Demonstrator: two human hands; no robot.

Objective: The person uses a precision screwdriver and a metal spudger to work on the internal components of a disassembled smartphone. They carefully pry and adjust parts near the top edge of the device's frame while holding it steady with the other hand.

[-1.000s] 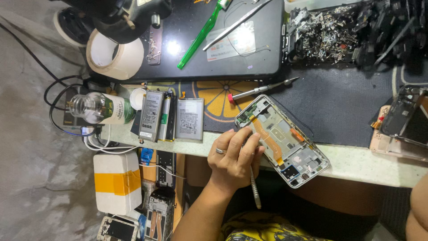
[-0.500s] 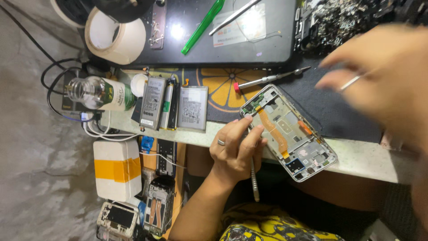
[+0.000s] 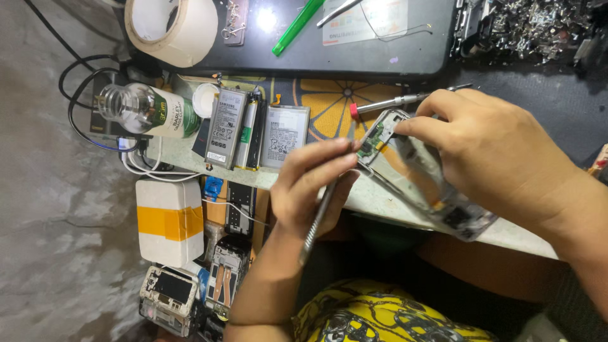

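In the head view, the person's left hand (image 3: 313, 187) is closed around a thin metal tool (image 3: 320, 215), pinching it between thumb and fingers so that its upper tip points toward the top corner of an opened phone frame (image 3: 405, 168). The tool's lower end hangs off the near edge of the tabletop (image 3: 506, 231). The right hand (image 3: 491, 152) lies over the phone frame from the right, fingers curled down on it, with the index fingertip pressing its upper left corner beside a small green circuit board; the hand hides much of the frame's middle. The frame rests tilted on the near edge of the tabletop, its lower right end showing beyond the right wrist.

Just beyond the frame lies a screwdriver with a red end (image 3: 392, 102), partly covered by the right hand's fingers. To the left of the frame, three flat phone batteries (image 3: 253, 130) lie side by side, and further left a clear bottle with a green label (image 3: 145, 113) lies on its side. At the far left sits a roll of pale tape (image 3: 171, 28), with a green plastic pry tool (image 3: 297, 26) on a dark mat (image 3: 380, 54) to its right. Below the tabletop edge, a white block banded with yellow tape (image 3: 170, 221) stands above several stripped phone bodies (image 3: 168, 294).
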